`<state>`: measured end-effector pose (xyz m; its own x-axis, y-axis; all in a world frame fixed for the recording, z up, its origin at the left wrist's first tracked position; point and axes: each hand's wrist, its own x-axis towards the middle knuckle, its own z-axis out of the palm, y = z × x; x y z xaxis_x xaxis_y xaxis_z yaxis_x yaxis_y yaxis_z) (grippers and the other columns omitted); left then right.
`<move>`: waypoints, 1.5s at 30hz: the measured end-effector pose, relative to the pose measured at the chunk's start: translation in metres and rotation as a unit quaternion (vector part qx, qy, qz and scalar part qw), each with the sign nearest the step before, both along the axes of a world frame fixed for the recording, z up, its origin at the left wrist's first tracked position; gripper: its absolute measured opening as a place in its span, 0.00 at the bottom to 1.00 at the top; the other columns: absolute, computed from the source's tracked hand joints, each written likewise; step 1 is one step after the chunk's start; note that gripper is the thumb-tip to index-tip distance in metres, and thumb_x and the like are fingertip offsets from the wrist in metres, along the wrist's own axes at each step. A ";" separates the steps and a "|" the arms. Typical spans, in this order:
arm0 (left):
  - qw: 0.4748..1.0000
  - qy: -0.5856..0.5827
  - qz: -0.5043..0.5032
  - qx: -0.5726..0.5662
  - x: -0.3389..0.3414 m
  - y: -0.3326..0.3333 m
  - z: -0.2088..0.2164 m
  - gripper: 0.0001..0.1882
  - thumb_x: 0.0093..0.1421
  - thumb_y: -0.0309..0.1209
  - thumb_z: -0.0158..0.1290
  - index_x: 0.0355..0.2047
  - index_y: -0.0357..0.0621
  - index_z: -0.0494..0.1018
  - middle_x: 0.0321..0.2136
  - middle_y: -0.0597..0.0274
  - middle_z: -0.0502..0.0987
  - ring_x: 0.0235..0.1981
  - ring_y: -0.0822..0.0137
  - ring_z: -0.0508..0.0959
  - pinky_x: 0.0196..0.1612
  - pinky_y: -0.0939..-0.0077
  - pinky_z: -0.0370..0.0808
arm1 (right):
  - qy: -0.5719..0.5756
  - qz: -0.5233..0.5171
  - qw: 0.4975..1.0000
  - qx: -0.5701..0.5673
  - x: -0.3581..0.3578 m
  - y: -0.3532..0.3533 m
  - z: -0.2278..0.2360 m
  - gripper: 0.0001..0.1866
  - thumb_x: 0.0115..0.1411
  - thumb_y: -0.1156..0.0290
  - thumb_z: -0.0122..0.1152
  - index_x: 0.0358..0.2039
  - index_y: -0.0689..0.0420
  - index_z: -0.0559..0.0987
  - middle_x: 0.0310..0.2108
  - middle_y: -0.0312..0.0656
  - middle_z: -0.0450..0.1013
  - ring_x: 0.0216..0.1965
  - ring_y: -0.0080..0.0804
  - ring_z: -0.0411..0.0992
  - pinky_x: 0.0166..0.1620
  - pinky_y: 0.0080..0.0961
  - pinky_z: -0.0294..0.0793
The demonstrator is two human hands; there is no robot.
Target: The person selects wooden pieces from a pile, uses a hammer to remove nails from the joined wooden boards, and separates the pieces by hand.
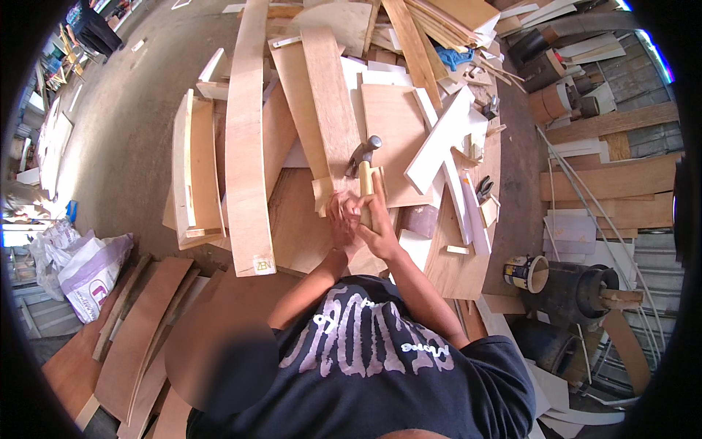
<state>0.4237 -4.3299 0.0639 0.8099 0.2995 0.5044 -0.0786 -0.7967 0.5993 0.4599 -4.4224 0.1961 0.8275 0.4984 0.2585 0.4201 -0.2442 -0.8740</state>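
Note:
My right hand (pixel 375 222) is wrapped around the wooden handle of a claw hammer (pixel 365 175), one finger stretched along it. The hammer's dark metal head points away from me, over the long plywood strip (pixel 326 95). My left hand (pixel 341 218) is close against the right, its fingers bent and pressed together at the near end of that strip. Whatever they pinch, if anything, is hidden. Beside the fingers a small piece of wood (pixel 320 192) lies at the strip's near end.
A long pale board (pixel 247 139) and an open wooden box frame (pixel 201 168) stand to the left. White boards (pixel 440 139) and pliers (pixel 484 187) are on the right of the wood-covered worktable. A bucket (pixel 537 274) stands at right; a person (pixel 93 29) is far left.

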 end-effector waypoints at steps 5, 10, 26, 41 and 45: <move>0.996 0.064 0.065 0.004 0.005 0.002 0.006 0.40 0.69 0.33 0.52 0.76 0.30 0.50 0.76 0.34 0.50 0.78 0.38 0.51 0.75 0.38 0.50 | 0.408 -0.111 0.895 0.140 0.001 -0.007 0.016 0.38 0.50 0.90 0.52 0.65 0.59 0.66 0.57 0.54 0.75 0.25 0.33 0.77 0.21 0.22 0.67; 0.994 0.098 0.046 0.024 0.008 0.000 0.015 0.40 0.69 0.31 0.51 0.75 0.25 0.49 0.75 0.32 0.49 0.77 0.36 0.51 0.78 0.40 0.48 | 0.443 -0.143 0.882 -0.069 0.017 -0.011 -0.010 0.31 0.54 0.82 0.56 0.62 0.59 0.71 0.35 0.46 0.77 0.21 0.28 0.71 0.23 0.28 0.67; 0.993 0.093 0.044 0.053 0.011 0.006 -0.010 0.37 0.74 0.37 0.43 0.74 0.22 0.49 0.75 0.30 0.48 0.78 0.35 0.48 0.79 0.39 0.45 | 0.156 -0.218 0.945 -0.190 -0.030 0.018 -0.019 0.24 0.72 0.56 0.57 0.57 0.64 0.72 0.36 0.69 0.79 0.40 0.72 0.79 0.44 0.60 0.77; 0.991 0.094 0.052 0.079 0.012 0.010 -0.011 0.37 0.75 0.36 0.44 0.75 0.23 0.47 0.75 0.31 0.50 0.78 0.35 0.49 0.79 0.41 0.47 | 0.142 -0.234 0.941 -0.199 -0.029 0.026 -0.035 0.23 0.71 0.57 0.60 0.52 0.67 0.73 0.35 0.70 0.79 0.40 0.72 0.79 0.43 0.59 0.77; 0.991 0.100 0.044 0.074 0.014 0.009 -0.016 0.39 0.74 0.38 0.44 0.75 0.23 0.46 0.74 0.31 0.51 0.77 0.35 0.50 0.78 0.40 0.48 | 0.112 -0.258 0.940 -0.193 -0.028 0.024 -0.040 0.23 0.71 0.57 0.60 0.51 0.67 0.74 0.35 0.70 0.79 0.40 0.72 0.79 0.43 0.58 0.77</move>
